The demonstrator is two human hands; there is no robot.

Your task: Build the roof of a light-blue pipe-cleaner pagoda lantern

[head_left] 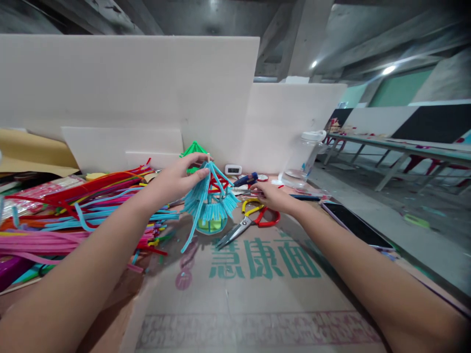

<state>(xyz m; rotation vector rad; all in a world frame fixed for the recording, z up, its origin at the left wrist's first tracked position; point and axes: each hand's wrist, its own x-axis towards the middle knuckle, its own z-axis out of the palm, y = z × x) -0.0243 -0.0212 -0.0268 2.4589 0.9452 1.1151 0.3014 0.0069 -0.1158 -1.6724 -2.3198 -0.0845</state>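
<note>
My left hand (180, 177) pinches the top of a light-blue pipe-cleaner craft (210, 203), a small umbrella-like shape with a thin wooden stick poking up and a red part inside. The craft stands on a round green base (210, 225). My right hand (274, 196) reaches out flat over the table to the right of the craft, fingers near a blue glue gun (246, 180); what it touches is unclear. Scissors with red and yellow handles (247, 223) lie just below that hand.
A large heap of coloured pipe cleaners (73, 215) fills the left side. Cardboard with green print (257, 264) covers the table. A green craft (194, 149), a small white clock (233, 169), a plastic jar (307, 152) and a dark phone (355, 225) lie around. White boards stand behind.
</note>
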